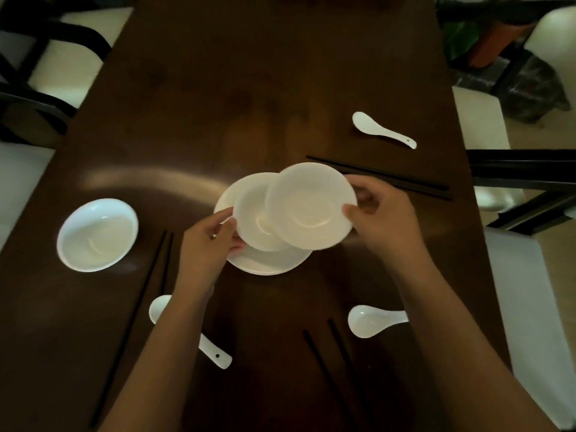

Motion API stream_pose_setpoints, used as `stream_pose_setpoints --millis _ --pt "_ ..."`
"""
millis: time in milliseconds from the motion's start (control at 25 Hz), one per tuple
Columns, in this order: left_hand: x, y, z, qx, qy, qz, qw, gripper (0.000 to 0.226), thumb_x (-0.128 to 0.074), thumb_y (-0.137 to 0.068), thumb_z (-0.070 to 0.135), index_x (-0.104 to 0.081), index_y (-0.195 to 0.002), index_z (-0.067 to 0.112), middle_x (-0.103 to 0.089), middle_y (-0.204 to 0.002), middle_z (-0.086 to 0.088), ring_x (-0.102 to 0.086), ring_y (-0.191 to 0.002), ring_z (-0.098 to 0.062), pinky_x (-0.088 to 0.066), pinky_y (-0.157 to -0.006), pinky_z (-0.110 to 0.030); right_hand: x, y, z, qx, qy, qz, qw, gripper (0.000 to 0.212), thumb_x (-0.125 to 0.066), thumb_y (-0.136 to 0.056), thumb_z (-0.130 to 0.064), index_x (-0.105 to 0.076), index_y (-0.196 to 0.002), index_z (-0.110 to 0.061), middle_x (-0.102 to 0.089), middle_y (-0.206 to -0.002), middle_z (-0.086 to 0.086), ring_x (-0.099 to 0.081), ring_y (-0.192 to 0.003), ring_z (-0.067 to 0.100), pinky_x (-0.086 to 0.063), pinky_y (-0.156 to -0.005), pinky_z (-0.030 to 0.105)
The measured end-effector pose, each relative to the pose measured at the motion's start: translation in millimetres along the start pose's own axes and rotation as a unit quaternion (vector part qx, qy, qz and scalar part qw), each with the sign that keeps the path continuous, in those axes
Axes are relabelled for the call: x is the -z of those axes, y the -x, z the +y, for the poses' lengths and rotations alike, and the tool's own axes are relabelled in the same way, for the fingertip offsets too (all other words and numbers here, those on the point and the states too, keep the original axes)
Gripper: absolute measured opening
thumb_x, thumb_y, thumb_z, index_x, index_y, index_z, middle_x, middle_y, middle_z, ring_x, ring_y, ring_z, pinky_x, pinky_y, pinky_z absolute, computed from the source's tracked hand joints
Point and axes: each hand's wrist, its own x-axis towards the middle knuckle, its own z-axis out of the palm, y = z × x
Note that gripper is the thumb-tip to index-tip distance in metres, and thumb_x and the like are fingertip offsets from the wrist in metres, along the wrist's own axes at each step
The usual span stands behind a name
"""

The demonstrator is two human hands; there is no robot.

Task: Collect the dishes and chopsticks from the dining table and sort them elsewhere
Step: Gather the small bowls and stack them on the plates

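Observation:
My right hand (pixel 383 213) grips the right rim of a small white dish (pixel 311 207), held tilted above the table's middle. My left hand (pixel 208 241) pinches the left rim of a second small white dish (pixel 252 226), which lies partly under the first and on top of a larger white plate (pixel 268 263). A white bowl (pixel 98 235) stands at the left. Black chopstick pairs lie at the right (pixel 389 176), the left (pixel 137 307) and the near middle (pixel 330 363). White spoons rest at the far right (pixel 381 130), near right (pixel 371 321) and near left (pixel 215 353).
The dark wooden table (pixel 249 104) runs away from me. Chairs with pale seats stand along the left side (pixel 71 51) and the right side (pixel 530 307). A potted plant (pixel 467 35) sits on the floor at the far right.

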Motion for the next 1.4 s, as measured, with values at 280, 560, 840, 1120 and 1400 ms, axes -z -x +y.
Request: stream_pose_setpoints --millis 280,560,840,1120,1400 --pt "-2.6 2.3 6.6 0.029 0.024 0.022 0.999 0.003 -0.065 -0.081 0.035 -0.066 -0.082 0.038 -0.071 -0.072 0.001 -0.070 -0.065 -0.011 -0.056 -0.056 -0.021 -56.0 -19.9 0.6 -0.028 -0.009 -0.023 0.999 0.038 -0.061 -0.084 -0.006 -0.062 -0.115 -0.027 -0.060 -0.116 -0.006 -0.055 -0.093 0.013 -0.058 -0.054 0.024" --pt "-3.5 0.7 -0.4 -0.004 -0.043 0.025 0.999 0.031 -0.069 -0.079 0.025 -0.064 -0.109 0.029 -0.070 -0.076 0.003 -0.069 -0.077 -0.013 -0.057 -0.079 -0.033 -62.6 -19.0 13.3 -0.028 0.053 0.008 0.998 0.037 -0.062 -0.085 -0.019 -0.059 -0.120 -0.030 -0.055 -0.124 0.002 -0.058 -0.081 0.012 -0.060 -0.070 0.033" --pt "10.8 -0.7 0.2 -0.038 -0.020 0.010 0.999 0.019 -0.059 -0.087 0.021 -0.062 -0.103 0.031 -0.070 -0.080 0.003 -0.070 -0.069 -0.011 -0.057 -0.072 -0.030 -67.3 -15.5 18.0 -0.060 -0.036 -0.035 0.997 0.036 -0.055 -0.090 -0.022 -0.054 -0.125 -0.026 -0.057 -0.124 -0.002 -0.053 -0.108 0.016 -0.056 -0.085 0.044" --pt "176.4 -14.7 -21.8 0.029 -0.108 0.281 0.953 0.028 -0.053 -0.086 0.028 -0.061 -0.110 0.015 -0.064 -0.112 -0.015 -0.066 -0.093 -0.027 -0.054 -0.076 -0.039 -68.0 -21.3 18.9 -0.076 -0.045 -0.017 0.996 0.031 -0.056 -0.089 -0.018 -0.060 -0.120 -0.019 -0.058 -0.107 -0.005 -0.056 -0.099 0.018 -0.056 -0.071 0.034" --pt "188.1 -50.1 -37.9 0.129 -0.129 0.166 0.969 0.035 -0.055 -0.087 0.016 -0.052 -0.121 0.009 -0.052 -0.124 -0.017 -0.056 -0.107 -0.036 -0.058 -0.064 -0.037 -74.8 -21.0 21.1 -0.087 -0.061 0.002 0.994 0.033 -0.057 -0.089 -0.017 -0.059 -0.121 -0.021 -0.058 -0.108 -0.005 -0.055 -0.096 0.015 -0.055 -0.055 0.021"
